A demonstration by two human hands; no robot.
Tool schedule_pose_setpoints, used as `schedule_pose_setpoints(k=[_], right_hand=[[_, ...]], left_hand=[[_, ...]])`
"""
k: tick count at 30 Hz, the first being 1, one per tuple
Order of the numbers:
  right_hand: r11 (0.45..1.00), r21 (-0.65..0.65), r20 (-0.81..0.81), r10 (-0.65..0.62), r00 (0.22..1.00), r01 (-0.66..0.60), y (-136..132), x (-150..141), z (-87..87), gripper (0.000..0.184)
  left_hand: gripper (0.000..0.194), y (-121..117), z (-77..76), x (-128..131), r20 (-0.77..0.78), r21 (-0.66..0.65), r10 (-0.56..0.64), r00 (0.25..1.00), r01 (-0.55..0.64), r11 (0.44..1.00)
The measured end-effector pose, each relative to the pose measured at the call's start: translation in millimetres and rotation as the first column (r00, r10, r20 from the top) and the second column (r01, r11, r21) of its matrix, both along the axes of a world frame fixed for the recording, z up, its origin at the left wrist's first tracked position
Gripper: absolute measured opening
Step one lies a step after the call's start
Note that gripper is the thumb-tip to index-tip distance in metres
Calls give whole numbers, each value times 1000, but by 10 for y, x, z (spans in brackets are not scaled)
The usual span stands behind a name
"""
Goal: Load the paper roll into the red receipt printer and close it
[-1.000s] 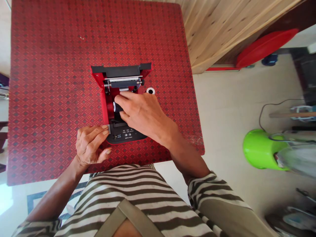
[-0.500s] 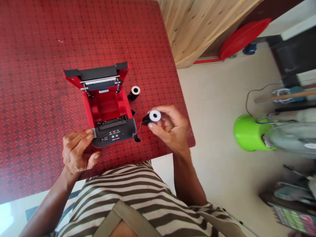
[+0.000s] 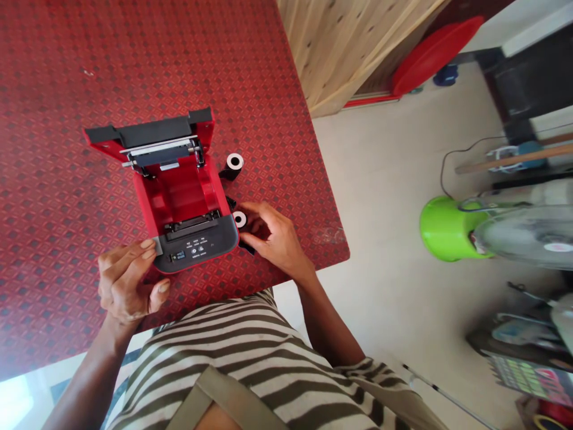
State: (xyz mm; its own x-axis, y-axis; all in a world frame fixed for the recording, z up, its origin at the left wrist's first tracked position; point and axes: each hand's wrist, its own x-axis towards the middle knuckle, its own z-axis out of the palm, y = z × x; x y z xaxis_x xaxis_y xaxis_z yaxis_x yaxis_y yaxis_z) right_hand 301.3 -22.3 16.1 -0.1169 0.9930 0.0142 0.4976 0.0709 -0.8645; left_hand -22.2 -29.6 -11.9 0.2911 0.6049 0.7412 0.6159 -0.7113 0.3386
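Note:
A red and black label printer (image 3: 197,246) stands on the table with its lid (image 3: 154,134) raised and its red inner bay (image 3: 181,194) bare. My left hand (image 3: 129,278) rests its fingertips on the front left corner, at a small grey piece (image 3: 158,246); the thumb is apart. Right of the printer, my right hand (image 3: 273,239) closes round a black ribbon roll with a white core (image 3: 240,220), close against the printer's side. Part of that roll is hidden by the fingers. Another black ribbon roll (image 3: 233,167) stands behind it, beside the printer.
The red patterned table (image 3: 277,119) ends at a right edge and a near edge by my body. Wooden planks (image 3: 331,48) rise beyond the right edge. On the floor are a green tub (image 3: 439,233), a fan (image 3: 532,236) and a red round thing (image 3: 434,54).
My right hand has moved left with the ribbon roll, from apart to right beside the printer. The left hand stays at the printer's corner. The whole view has shifted slightly.

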Motion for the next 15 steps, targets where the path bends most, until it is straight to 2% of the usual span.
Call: schedule_pose_setpoints(k=[2,3,5,7,9,11,13,15], right_hand=[[998,-61,-33,12,999,-14,49,141,67,45],[997,-73,-40,-8,999,5,101,202,94,41],[996,-27,-17,-84,996,83,265,276,112,32],[988,65,25,-139,990,137,488,269,72,35],[988,114,44,-106,993,101,725,192,-15,49],[991,127,80,-42,996,32,922,83,-121,54],[992,126,135,-9,991,-9,1044,-14,-204,44],[992,126,159,-19,987,-1,1076,-56,-212,33]], left_hand=[[47,10,-4,3,2,2,-4,1000,4,1000],[47,21,-2,8,13,7,-8,1000,8,1000],[47,49,6,18,28,3,-8,1000,7,1000],[50,77,19,29,25,1,-4,1000,4,1000],[53,95,36,37,6,4,-1,1000,1,1000],[51,101,53,45,-19,3,14,1000,-14,1000],[46,97,69,53,-50,-11,37,998,-38,999],[44,89,80,61,-68,-18,48,997,-49,999]])
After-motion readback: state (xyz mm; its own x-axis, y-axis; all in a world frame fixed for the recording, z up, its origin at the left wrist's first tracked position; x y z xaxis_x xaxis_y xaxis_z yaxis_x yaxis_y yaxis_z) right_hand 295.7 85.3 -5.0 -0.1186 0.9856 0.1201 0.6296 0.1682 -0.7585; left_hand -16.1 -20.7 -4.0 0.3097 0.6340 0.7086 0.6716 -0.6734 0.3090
